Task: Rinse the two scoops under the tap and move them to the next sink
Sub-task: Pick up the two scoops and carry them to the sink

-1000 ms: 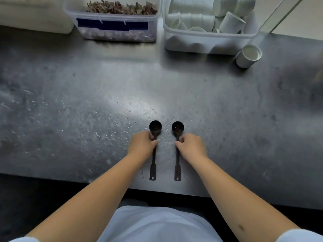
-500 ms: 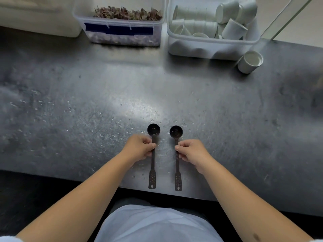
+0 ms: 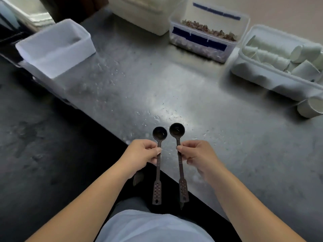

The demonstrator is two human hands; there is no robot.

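Two dark long-handled scoops are held side by side above the front edge of a wet steel counter (image 3: 218, 105). My left hand (image 3: 141, 154) pinches the handle of the left scoop (image 3: 158, 165) just below its round bowl. The right scoop (image 3: 180, 161) is gripped the same way by my right hand (image 3: 197, 156). Both bowls point away from me, and the perforated handle ends hang toward my body. No tap or sink shows in the head view.
A white rectangular tub (image 3: 56, 48) sits at the counter's left end. At the back stand a clear box of dried brown pieces (image 3: 206, 35) and a clear box of white cups (image 3: 279, 67). One loose white cup (image 3: 310, 107) lies at the right. Dark floor lies to the left.
Both hands have lifted the scoops off the counter and drawn them back toward my body. The view has turned to the left, bringing the white tub and the floor into sight.
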